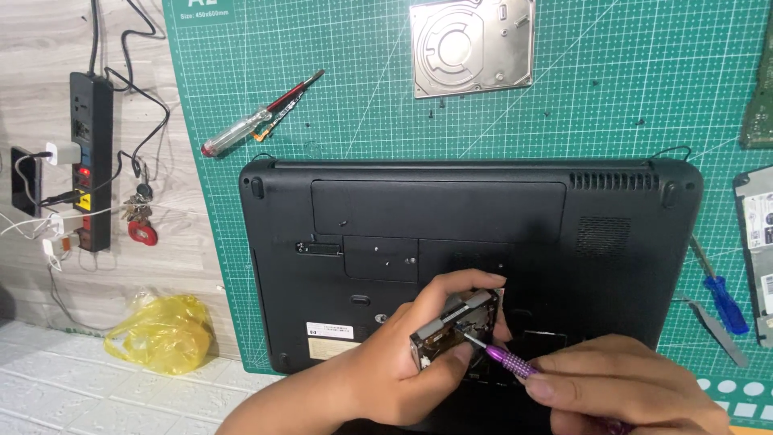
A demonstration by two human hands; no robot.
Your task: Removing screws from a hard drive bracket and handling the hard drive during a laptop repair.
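Observation:
A black laptop lies upside down on a green cutting mat. My left hand holds a small metal drive in a bracket, tilted up over the laptop's open bay. My right hand grips a purple precision screwdriver, and its tip touches the side of the drive.
A bare hard drive lies at the mat's top with tiny screws below it. A red-tipped clear screwdriver lies upper left. A blue screwdriver, a grey pry tool and another drive sit right. A power strip, keys and a yellow bag are off the mat at left.

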